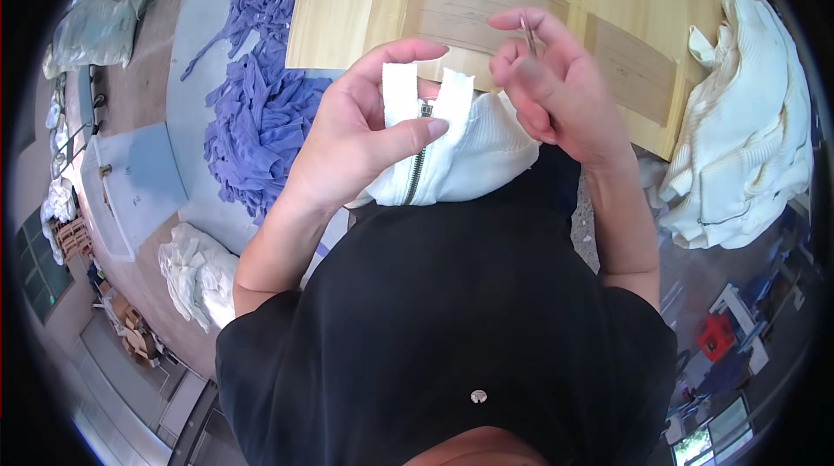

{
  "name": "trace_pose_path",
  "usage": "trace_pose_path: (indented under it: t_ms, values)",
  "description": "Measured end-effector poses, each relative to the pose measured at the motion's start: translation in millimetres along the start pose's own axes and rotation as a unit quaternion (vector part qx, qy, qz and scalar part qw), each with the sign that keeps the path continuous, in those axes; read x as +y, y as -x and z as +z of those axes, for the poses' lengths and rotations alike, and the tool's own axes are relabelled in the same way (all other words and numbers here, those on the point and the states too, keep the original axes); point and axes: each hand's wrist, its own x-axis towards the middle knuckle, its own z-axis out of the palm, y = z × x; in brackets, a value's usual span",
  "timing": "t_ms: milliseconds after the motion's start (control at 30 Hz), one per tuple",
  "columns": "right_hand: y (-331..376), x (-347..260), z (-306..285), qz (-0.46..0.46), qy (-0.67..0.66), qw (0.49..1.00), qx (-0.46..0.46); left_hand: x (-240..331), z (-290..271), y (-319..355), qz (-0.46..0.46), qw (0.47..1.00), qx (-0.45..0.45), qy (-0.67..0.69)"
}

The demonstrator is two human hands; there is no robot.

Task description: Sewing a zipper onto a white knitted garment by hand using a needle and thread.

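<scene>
A white ribbed knit garment (495,158) with a metal zipper (417,171) lies bunched against my front. My left hand (356,127) grips it beside the zipper's top, with the thumb across the front and the other fingers partly behind the cloth. Two white end flaps stand up on either side of the zipper slider (426,110). Just right of the garment, my right hand (556,88) is raised with bent fingers around a slim metal tool (528,35). Only a thin part of that tool shows, so its exact kind is unclear.
Beyond my hands is a pale wooden table (347,6) with brown cardboard pieces (486,6) taped on it. More white knit garments (738,136) are piled at its right. Heaps of purple fabric (261,118) lie on the left, and a white bundle (198,271) sits lower down.
</scene>
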Motion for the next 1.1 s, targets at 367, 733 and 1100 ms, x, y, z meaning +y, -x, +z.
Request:
trace_pose_path:
  t_ms: [367, 733, 1100]
  values:
    - [1.9, -2.7, 20.5, -0.006, 0.109, 0.994, 0.009, -13.0, -23.8, -8.7, -0.103, 0.963, -0.075, -0.24]
    - [1.6, 1.7, 19.3, 0.017, 0.037, 0.998, 0.039, -35.6, 8.1, 3.1, 0.06, 0.994, 0.044, -0.085]
    - [33.8, 2.7, -9.2, 0.151, -0.207, 0.963, -0.08, -34.3, 6.3, -2.3, 0.064, 0.991, 0.035, -0.108]
